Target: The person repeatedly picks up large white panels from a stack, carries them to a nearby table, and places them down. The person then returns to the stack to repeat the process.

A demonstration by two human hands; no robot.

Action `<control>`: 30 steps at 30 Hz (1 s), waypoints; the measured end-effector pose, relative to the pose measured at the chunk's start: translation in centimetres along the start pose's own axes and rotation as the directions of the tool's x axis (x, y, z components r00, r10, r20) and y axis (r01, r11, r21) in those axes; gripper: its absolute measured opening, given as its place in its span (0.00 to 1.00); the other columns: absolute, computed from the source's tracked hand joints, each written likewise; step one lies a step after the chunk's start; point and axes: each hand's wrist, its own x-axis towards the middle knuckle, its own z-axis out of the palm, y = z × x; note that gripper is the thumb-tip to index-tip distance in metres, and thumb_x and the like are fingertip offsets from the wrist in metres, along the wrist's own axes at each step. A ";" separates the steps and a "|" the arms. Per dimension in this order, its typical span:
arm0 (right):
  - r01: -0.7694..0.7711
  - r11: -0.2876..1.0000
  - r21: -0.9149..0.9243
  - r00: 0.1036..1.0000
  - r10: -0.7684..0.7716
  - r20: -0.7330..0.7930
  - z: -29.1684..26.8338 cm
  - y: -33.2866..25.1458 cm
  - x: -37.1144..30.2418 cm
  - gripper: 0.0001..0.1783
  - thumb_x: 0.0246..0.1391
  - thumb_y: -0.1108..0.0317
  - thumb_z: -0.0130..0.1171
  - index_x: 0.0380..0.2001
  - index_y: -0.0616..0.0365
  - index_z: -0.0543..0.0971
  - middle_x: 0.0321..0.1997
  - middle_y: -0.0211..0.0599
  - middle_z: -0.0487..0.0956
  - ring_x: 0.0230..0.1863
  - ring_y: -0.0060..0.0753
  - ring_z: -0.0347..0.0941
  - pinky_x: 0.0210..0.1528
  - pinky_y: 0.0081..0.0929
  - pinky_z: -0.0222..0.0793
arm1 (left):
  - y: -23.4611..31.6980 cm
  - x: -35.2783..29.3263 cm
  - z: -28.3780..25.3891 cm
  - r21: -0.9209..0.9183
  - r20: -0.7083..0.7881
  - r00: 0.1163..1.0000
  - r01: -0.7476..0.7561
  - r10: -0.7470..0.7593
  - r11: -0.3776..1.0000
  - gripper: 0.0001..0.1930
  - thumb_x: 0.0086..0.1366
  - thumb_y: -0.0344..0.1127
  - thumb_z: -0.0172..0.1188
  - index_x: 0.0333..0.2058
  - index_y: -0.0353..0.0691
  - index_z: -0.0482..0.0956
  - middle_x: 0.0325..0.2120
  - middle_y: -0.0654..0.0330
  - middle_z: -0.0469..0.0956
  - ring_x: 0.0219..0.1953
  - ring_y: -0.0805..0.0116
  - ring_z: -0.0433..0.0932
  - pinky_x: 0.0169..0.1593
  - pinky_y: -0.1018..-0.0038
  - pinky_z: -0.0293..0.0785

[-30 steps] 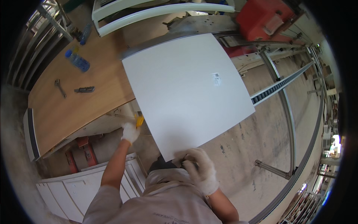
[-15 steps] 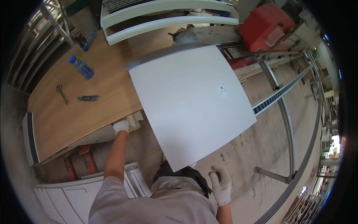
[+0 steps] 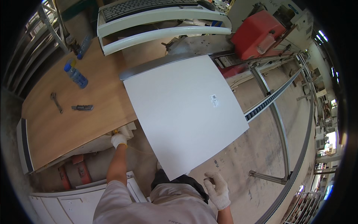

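My left hand, in a white knit glove, is closed at the near edge of the wooden tabletop. A small yellow thing shows at its fingertips, too small to make out. A thin yellowish line runs from beside that hand toward the right. My right hand, gloved too, hangs with loosely bent fingers and the thumb apart, holding nothing. Between the hands lies a large white panel bearing a small label. Neither hand touches the panel.
On the tabletop are a wrench, a utility knife and plastic bottles. Beyond stands a keyboard on a white shelf. A red machine housing and a metal rail frame stand right. White panels lean lower left.
My left hand has drawn back slightly from under the tabletop edge, and a yellow thing now shows at its fingers. The whole view has shifted a little; the panel still lies in place.
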 end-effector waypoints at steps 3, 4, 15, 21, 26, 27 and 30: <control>0.002 0.998 -0.064 1.000 -0.003 -0.017 -0.8 1.2 1.0 0.16 0.60 0.69 0.63 0.50 0.64 0.80 0.40 0.45 0.82 0.41 0.35 0.82 0.46 0.32 0.78 | -0.2 -0.2 -0.2 -0.183 0.092 0.985 0.161 -0.146 0.970 0.19 0.71 0.39 0.49 0.37 0.34 0.88 0.41 0.41 0.85 0.45 0.44 0.85 0.49 0.55 0.81; -0.012 0.999 -0.049 0.998 0.009 -0.056 -0.9 1.7 1.5 0.17 0.61 0.68 0.63 0.50 0.64 0.80 0.40 0.45 0.83 0.40 0.36 0.82 0.46 0.33 0.78 | -0.3 -0.2 -0.6 -0.156 0.098 0.989 0.123 -0.108 0.980 0.19 0.71 0.39 0.49 0.38 0.34 0.88 0.42 0.40 0.85 0.46 0.43 0.85 0.50 0.55 0.81; 0.199 0.976 0.084 0.825 -0.213 0.523 5.7 7.9 6.0 0.25 0.56 0.60 0.69 0.55 0.52 0.77 0.41 0.43 0.86 0.39 0.43 0.83 0.43 0.33 0.78 | 9.2 -6.0 -9.7 -0.957 -0.038 0.950 -0.124 0.310 0.262 0.13 0.66 0.36 0.60 0.45 0.35 0.78 0.35 0.44 0.84 0.40 0.51 0.84 0.38 0.58 0.79; 0.148 0.962 0.231 0.869 -0.238 0.434 6.4 4.2 5.2 0.17 0.58 0.61 0.67 0.48 0.55 0.79 0.35 0.38 0.84 0.36 0.36 0.82 0.38 0.30 0.77 | 12.9 -10.6 -16.3 -0.980 0.151 0.961 0.115 0.231 0.161 0.27 0.71 0.56 0.58 0.35 0.29 0.78 0.27 0.53 0.82 0.27 0.60 0.76 0.35 0.60 0.73; -0.692 0.450 0.565 0.720 0.487 0.494 3.9 4.3 1.8 0.14 0.63 0.62 0.63 0.34 0.64 0.80 0.27 0.28 0.78 0.27 0.24 0.73 0.28 0.29 0.71 | 9.0 -16.4 -17.9 -0.843 0.008 0.845 -0.281 0.534 0.458 0.28 0.73 0.55 0.57 0.32 0.28 0.79 0.22 0.55 0.79 0.23 0.63 0.73 0.33 0.61 0.71; -0.625 0.499 0.600 0.778 0.463 0.425 2.9 5.4 0.7 0.15 0.64 0.59 0.62 0.32 0.62 0.79 0.23 0.26 0.74 0.23 0.23 0.68 0.25 0.29 0.65 | 7.7 -17.0 -18.0 -0.779 -0.018 0.797 -0.390 0.604 0.491 0.24 0.73 0.51 0.57 0.34 0.28 0.79 0.25 0.51 0.80 0.24 0.60 0.76 0.34 0.60 0.73; -0.458 0.718 0.524 0.837 0.547 -0.019 1.4 9.3 -2.2 0.24 0.69 0.52 0.56 0.36 0.68 0.80 0.25 0.28 0.77 0.28 0.24 0.71 0.30 0.29 0.67 | 4.1 -16.3 -19.4 -0.574 -0.194 0.841 -0.515 0.505 0.637 0.13 0.70 0.27 0.53 0.49 0.28 0.78 0.38 0.41 0.84 0.37 0.48 0.86 0.41 0.58 0.81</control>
